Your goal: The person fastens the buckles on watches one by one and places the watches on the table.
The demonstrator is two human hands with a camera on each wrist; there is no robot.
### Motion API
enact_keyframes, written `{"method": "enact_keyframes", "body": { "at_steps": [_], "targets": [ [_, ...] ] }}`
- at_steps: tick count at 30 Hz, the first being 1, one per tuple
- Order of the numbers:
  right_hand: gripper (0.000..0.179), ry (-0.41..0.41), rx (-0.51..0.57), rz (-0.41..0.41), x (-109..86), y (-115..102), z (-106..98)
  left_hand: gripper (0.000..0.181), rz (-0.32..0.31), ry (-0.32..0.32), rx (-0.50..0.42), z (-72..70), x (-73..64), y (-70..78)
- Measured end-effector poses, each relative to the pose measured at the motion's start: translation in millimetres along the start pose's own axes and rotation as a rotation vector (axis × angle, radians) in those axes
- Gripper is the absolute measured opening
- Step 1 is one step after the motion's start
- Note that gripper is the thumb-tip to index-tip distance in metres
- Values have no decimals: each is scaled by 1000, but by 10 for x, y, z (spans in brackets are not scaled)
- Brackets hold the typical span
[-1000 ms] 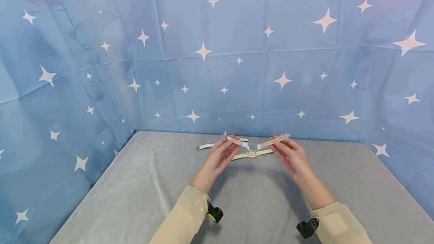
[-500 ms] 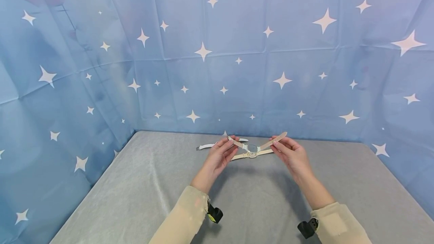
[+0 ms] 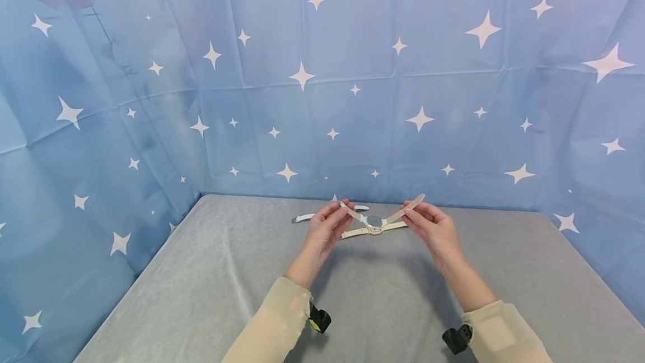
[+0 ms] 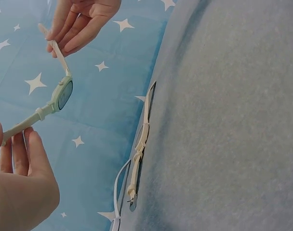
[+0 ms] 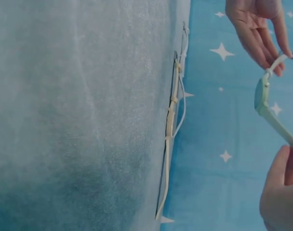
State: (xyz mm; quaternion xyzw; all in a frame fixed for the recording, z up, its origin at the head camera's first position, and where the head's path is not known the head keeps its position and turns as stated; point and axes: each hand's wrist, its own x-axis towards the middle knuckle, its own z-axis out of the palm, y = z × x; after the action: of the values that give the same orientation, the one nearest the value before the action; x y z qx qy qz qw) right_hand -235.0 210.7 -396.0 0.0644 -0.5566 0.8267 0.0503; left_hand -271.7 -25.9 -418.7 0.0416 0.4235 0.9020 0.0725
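Observation:
A pale green wristwatch (image 4: 64,94) hangs in the air between both hands, its two strap halves rising in a shallow V from the round case. My left hand (image 3: 325,228) pinches the buckle half between thumb and fingers. The strap half with the holes is pinched by my right hand (image 3: 433,231), its tip sticking out above the fingers. In the head view the beige inner side of the strap faces me. A cream wristwatch (image 3: 355,233) lies stretched out on the table behind the held one and is partly covered by it.
A white wristwatch (image 3: 304,218) lies farther back on the grey cloth-covered table (image 3: 242,273), partly hidden by the left hand. Close behind the table's back edge hangs a blue curtain (image 3: 347,111) with white stars, which also runs along the left side.
The held watch's strap halves have bent into a steeper V, and its case has tilted slightly. Both hands keep their hold and have barely moved.

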Motion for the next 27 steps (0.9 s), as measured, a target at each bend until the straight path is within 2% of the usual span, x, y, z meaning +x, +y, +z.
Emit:
{"method": "enact_keyframes", "body": {
  "at_steps": [8,19,27],
  "targets": [
    [16,7,-36,-11,-13,-3,6,23,64,24,45,-13,1,-1],
    [18,25,-113,-31,-28,-12,17,36,62,50,69,-34,2,3],
    [26,33,-168,-48,-38,-19,34,26,92,36,78,-33,-5,5]
  ]
}}
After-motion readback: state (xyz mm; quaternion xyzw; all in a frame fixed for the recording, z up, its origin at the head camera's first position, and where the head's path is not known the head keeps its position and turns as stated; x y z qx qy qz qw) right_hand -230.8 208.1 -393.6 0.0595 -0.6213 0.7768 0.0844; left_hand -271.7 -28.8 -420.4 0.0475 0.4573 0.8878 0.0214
